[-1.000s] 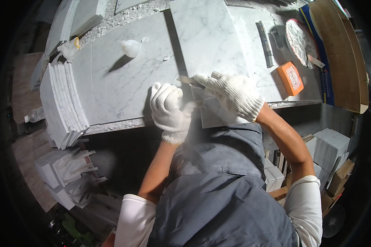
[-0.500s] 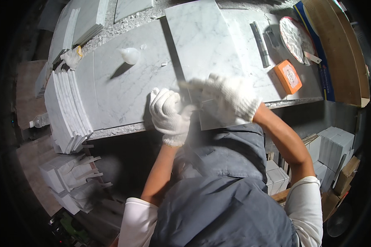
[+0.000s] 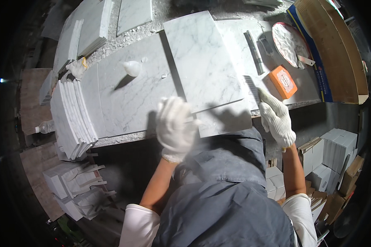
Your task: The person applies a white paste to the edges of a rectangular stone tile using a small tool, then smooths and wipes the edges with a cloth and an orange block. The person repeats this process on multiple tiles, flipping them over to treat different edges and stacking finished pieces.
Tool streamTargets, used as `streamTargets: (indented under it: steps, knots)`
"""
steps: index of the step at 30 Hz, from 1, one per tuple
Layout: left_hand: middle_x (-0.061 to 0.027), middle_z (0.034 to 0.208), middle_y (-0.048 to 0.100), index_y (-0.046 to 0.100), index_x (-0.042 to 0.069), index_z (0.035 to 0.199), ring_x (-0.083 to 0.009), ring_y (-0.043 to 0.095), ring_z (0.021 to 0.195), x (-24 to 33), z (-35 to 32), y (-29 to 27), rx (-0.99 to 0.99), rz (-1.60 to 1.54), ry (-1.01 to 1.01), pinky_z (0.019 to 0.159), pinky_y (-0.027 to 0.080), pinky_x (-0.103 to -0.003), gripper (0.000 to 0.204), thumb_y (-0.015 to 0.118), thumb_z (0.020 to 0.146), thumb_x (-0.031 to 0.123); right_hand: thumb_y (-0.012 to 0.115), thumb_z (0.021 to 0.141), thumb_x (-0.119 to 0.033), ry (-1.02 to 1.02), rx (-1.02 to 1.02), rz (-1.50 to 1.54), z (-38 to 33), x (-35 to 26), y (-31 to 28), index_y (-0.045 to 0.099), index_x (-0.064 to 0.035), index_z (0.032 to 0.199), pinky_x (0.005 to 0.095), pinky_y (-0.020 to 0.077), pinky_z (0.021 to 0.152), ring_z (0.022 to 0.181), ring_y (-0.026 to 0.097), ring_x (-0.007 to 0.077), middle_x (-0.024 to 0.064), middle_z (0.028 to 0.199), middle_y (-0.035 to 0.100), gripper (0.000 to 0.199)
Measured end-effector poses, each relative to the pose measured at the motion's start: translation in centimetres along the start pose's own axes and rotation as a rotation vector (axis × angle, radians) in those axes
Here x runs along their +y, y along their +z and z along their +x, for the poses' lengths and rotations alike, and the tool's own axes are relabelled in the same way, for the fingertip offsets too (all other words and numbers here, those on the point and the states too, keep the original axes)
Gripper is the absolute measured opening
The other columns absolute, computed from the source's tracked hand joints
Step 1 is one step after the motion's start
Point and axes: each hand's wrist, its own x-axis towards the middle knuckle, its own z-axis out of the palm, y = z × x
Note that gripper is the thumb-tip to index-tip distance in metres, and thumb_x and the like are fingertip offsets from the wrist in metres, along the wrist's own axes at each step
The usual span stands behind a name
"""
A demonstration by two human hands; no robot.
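Observation:
A grey-veined white marble tile (image 3: 206,61) lies slanted on the marble-topped bench. My left hand (image 3: 176,127), in a white knit glove and blurred by motion, is raised by the tile's near left corner with its fingers stretched out and nothing visible in them. To the right of the tile, my gloved right hand (image 3: 276,119) is closed on a thin, flat grey tool with fine stripes (image 3: 251,88); its exact kind is unclear. A smaller marble piece (image 3: 224,119) shows under the tile's near edge, partly in shadow.
At the right are an orange box (image 3: 282,82), a marker pen (image 3: 254,53), a round red-rimmed dish of white paste (image 3: 290,43) and an open cardboard carton (image 3: 334,49). A white bulb-shaped thing (image 3: 132,68) sits left of the tile. Stacked marble tiles (image 3: 72,115) stand at the bench's left edge.
My right hand has moved right, off the tile's near end, with the flat tool. My left hand's fingers have straightened from a curl. The view has shifted slightly.

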Motion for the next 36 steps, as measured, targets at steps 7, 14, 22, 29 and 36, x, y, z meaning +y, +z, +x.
streamTargets:
  steps: [7,14,22,29,36]
  knots:
    - [-0.0140,0.169,0.032,0.035,0.017,0.162,-0.0324,0.022,0.158,6.6,4.1,8.8,-0.414,0.107,0.291,0.132,0.008,-0.048,0.080,0.038,0.100,0.069,0.061,0.106,-0.033,-0.149,0.333,0.252,-1.6,5.1,-1.1,0.048,0.0034,0.152,0.0176,0.0282,0.043,0.049,0.035,0.0006,-0.0050,0.073,0.055,0.060]
    - [-0.0147,0.164,0.040,0.048,0.007,0.152,-0.0305,0.031,0.154,-1.3,6.6,7.3,-0.254,0.998,0.378,0.129,0.017,-0.046,0.077,0.042,0.101,0.064,0.062,0.106,-0.031,-0.063,0.385,0.355,-3.3,6.4,-2.1,0.049,0.0022,0.152,0.0181,0.0283,0.042,0.049,0.037,0.0002,-0.0070,0.070,0.051,0.059]
    - [-0.0207,0.157,0.046,0.052,0.003,0.150,-0.0376,0.035,0.151,-0.7,4.0,-0.2,-0.235,0.311,-0.104,0.128,0.020,-0.053,0.069,0.052,0.103,0.053,0.059,0.107,-0.016,-0.056,0.377,0.518,-2.9,6.4,0.3,0.049,0.0009,0.152,0.0174,0.0357,0.049,0.055,0.042,0.0009,-0.0065,0.079,0.058,0.050]
    - [-0.0174,0.166,0.037,0.040,0.005,0.157,-0.0375,0.021,0.158,3.7,7.3,8.6,-0.716,-0.502,-0.099,0.128,0.018,-0.052,0.090,0.048,0.096,0.070,0.061,0.106,-0.024,-0.032,0.368,0.390,-3.8,5.8,-0.9,0.049,0.0019,0.153,0.0184,0.0401,0.059,0.067,0.045,0.0012,-0.0031,0.096,0.065,0.055]
    - [-0.0161,0.167,0.034,0.040,0.011,0.159,-0.0318,0.023,0.158,-7.4,20.3,11.4,-0.477,0.642,-0.124,0.130,0.006,-0.051,0.080,0.041,0.101,0.066,0.059,0.108,-0.023,-0.037,0.448,0.291,-4.6,8.7,-0.9,0.048,0.0044,0.152,0.0187,0.0323,0.042,0.048,0.039,0.0014,-0.0052,0.070,0.051,0.053]
